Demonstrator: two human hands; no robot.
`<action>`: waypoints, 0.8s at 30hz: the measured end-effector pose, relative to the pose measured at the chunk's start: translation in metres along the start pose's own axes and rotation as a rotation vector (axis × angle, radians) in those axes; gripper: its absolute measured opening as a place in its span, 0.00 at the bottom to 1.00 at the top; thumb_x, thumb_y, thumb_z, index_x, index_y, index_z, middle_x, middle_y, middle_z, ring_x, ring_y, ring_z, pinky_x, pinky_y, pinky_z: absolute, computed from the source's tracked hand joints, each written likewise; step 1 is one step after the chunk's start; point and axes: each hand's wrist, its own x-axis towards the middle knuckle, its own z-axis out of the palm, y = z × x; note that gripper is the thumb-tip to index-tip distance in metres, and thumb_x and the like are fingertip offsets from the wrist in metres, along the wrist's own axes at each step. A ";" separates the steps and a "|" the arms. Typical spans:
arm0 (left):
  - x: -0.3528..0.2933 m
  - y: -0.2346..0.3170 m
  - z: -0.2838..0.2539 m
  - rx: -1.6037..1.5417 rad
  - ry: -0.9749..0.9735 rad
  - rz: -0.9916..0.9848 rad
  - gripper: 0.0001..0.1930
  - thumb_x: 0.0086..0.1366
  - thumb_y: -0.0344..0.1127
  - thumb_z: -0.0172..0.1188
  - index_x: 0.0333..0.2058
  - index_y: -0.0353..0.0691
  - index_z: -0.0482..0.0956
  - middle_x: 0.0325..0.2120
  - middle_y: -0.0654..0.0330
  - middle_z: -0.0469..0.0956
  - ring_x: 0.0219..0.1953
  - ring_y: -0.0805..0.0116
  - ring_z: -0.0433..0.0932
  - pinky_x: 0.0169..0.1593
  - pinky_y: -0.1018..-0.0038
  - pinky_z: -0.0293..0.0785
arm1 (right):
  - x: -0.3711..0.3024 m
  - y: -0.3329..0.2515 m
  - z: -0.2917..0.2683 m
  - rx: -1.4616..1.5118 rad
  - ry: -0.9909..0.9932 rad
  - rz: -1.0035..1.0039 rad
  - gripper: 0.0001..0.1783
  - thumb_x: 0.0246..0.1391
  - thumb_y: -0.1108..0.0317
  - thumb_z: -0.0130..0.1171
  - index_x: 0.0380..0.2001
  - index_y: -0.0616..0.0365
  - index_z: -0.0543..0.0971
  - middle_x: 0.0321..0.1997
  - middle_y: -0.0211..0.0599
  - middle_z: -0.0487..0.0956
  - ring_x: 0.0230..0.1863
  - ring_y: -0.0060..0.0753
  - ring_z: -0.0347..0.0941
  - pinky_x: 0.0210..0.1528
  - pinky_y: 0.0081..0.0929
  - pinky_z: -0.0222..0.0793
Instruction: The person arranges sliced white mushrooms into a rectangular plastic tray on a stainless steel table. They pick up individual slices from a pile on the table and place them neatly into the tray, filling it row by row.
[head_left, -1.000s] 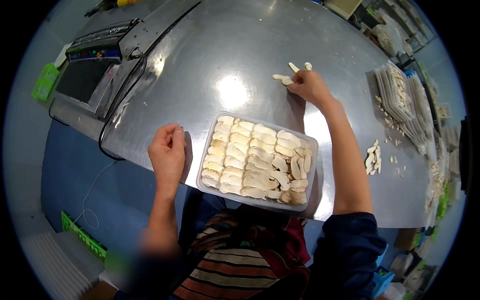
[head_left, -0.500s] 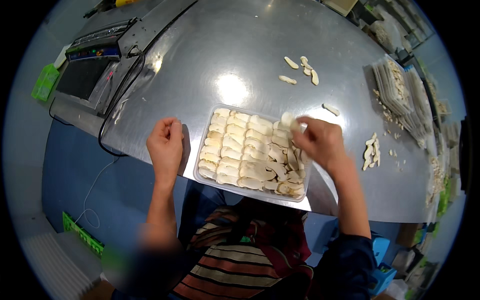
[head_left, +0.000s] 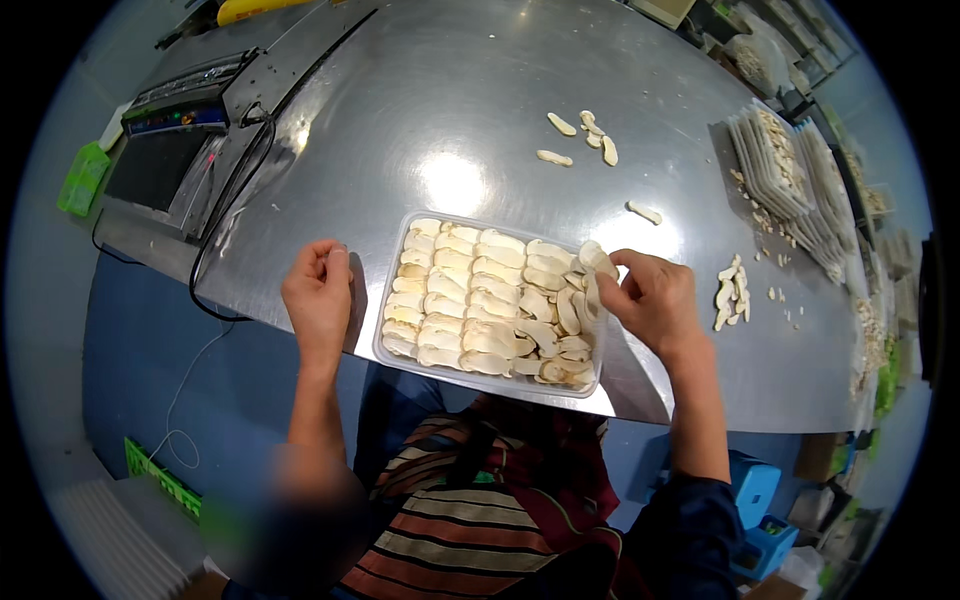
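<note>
A clear plastic tray [head_left: 382, 335] sits at the near edge of the metal table, filled with pale mushroom slices [head_left: 452, 283]. They overlap in neat columns at the left and middle; toward the right they lie more loosely. Over the tray's far right part, my right hand [head_left: 655, 300] pinches a mushroom slice [head_left: 597, 258] between thumb and fingers. Just left of the tray my left hand [head_left: 318, 290] is closed, thumb against curled fingers. Whatever its fingertips may hold is hidden.
Loose mushroom slices [head_left: 609, 150] lie farther back, with a small pile [head_left: 733, 292] at right. Stacked trays [head_left: 770, 165] of slices stand at the far right among crumbs. A wrapping machine [head_left: 165, 160] with a black cable [head_left: 232, 195] occupies the left side.
My right hand, blurred before, is now sharper and slightly lower, still with a slice at the tray's far right part. My left hand stays closed. The whole view has shifted a little.
</note>
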 end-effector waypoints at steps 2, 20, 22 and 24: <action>0.000 -0.001 0.001 -0.032 0.010 0.019 0.07 0.65 0.30 0.57 0.36 0.30 0.78 0.20 0.67 0.74 0.22 0.84 0.68 0.25 0.84 0.63 | -0.001 -0.010 0.001 0.040 -0.020 -0.103 0.08 0.42 0.70 0.66 0.28 0.58 0.78 0.12 0.32 0.73 0.14 0.32 0.72 0.17 0.27 0.68; 0.000 0.000 0.002 -0.047 -0.008 0.031 0.08 0.65 0.30 0.57 0.36 0.30 0.78 0.21 0.68 0.74 0.22 0.84 0.68 0.25 0.84 0.63 | -0.004 -0.027 0.026 -0.004 -0.115 -0.193 0.11 0.44 0.64 0.66 0.26 0.57 0.77 0.13 0.34 0.72 0.15 0.34 0.72 0.17 0.30 0.69; 0.000 -0.001 0.002 -0.048 -0.007 0.032 0.08 0.65 0.30 0.57 0.36 0.30 0.78 0.21 0.68 0.74 0.22 0.84 0.68 0.25 0.84 0.63 | -0.004 -0.019 0.022 -0.053 -0.049 -0.166 0.10 0.44 0.64 0.66 0.27 0.57 0.78 0.12 0.34 0.72 0.15 0.35 0.73 0.17 0.30 0.69; -0.001 -0.002 0.000 -0.038 0.005 0.034 0.08 0.65 0.30 0.57 0.37 0.30 0.78 0.21 0.68 0.74 0.22 0.84 0.68 0.25 0.84 0.63 | 0.007 -0.010 0.019 -0.041 0.022 -0.116 0.09 0.45 0.66 0.66 0.30 0.58 0.81 0.12 0.34 0.73 0.14 0.36 0.73 0.17 0.30 0.68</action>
